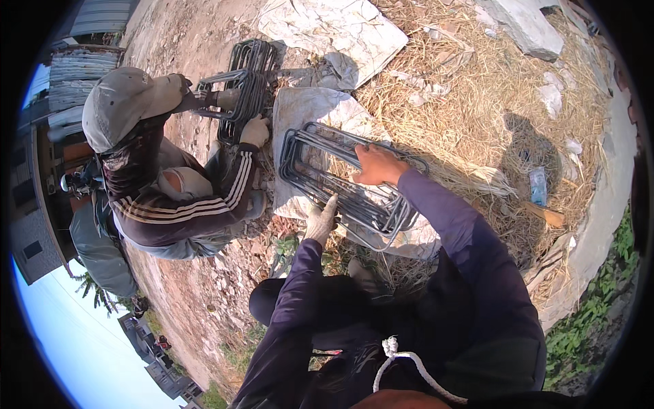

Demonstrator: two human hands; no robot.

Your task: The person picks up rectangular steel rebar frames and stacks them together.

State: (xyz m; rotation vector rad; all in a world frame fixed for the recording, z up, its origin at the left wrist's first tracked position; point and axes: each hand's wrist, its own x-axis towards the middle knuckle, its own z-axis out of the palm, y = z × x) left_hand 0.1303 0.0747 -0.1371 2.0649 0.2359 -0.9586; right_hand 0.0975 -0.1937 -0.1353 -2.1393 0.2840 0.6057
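Note:
A stack of rectangular bent steel bar stirrups [320, 184] lies in front of me on a pale woven sack [293, 112]. My right hand [379, 165], bare, reaches over the stack from the right with its fingers closed round the upper bars. At the near left side, my left hand [321, 219] wears a light glove and grips the lower bars. The stirrups overlap unevenly, and some stick out toward the lower right. Parts of both hands' fingers are hidden behind the bars.
On the left a crouching co-worker [177, 198] in a cap handles another stack of stirrups [248, 82]. A second sack [334, 31] lies farther off. Dry straw [470, 102] covers the right side, with a concrete slab [524, 27] at the far right and a wood piece [545, 214].

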